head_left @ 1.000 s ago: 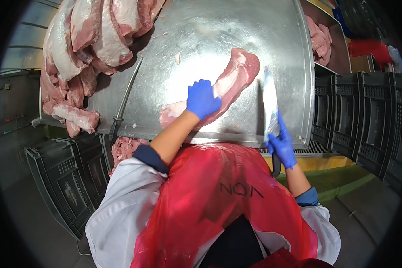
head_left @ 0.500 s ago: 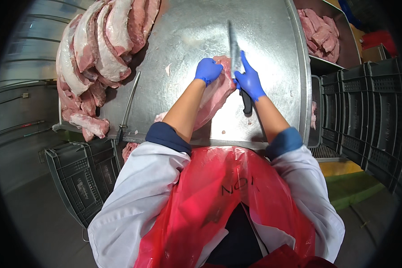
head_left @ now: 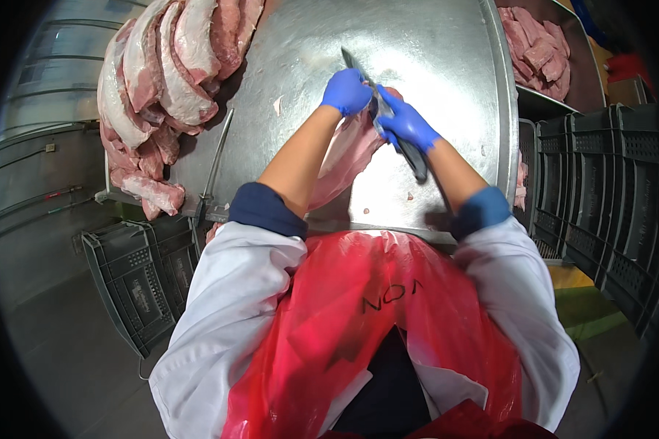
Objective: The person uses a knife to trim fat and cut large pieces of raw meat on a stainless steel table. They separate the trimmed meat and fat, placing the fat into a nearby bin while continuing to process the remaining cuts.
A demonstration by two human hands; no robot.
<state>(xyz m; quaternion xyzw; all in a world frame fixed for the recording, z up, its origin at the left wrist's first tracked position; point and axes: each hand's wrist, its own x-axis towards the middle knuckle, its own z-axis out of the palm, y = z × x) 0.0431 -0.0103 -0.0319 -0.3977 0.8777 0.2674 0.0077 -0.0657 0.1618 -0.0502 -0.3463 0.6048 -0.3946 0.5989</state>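
Observation:
My blue-gloved left hand (head_left: pixel 345 93) is closed at the upper end of a long pink meat strip (head_left: pixel 338 173), beside a knife's blade (head_left: pixel 350 60); what its curled fingers hold is hidden. My blue-gloved right hand (head_left: pixel 408 124) is closed on the knife around where blade meets black handle (head_left: pixel 419 167). The blade points away from me, slanting up-left over the meat. Both hands are close together over the steel table (head_left: pixel 285 44). To the left lies a sharpening steel (head_left: pixel 219 150), with small scraps (head_left: pixel 277 104) nearby.
Large meat slabs (head_left: pixel 143 66) are piled on the table's left. A tray (head_left: pixel 594 58) of cut pieces (head_left: pixel 538 55) stands beyond the right edge. Dark crates (head_left: pixel 586 183) are stacked at the right; another crate (head_left: pixel 139 285) is at lower left. A red apron (head_left: pixel 329 314) covers my front.
Since a second ago both hands moved forward and came together. The knife swung from the meat's right side to slant across its upper end. My left fingers are now more curled.

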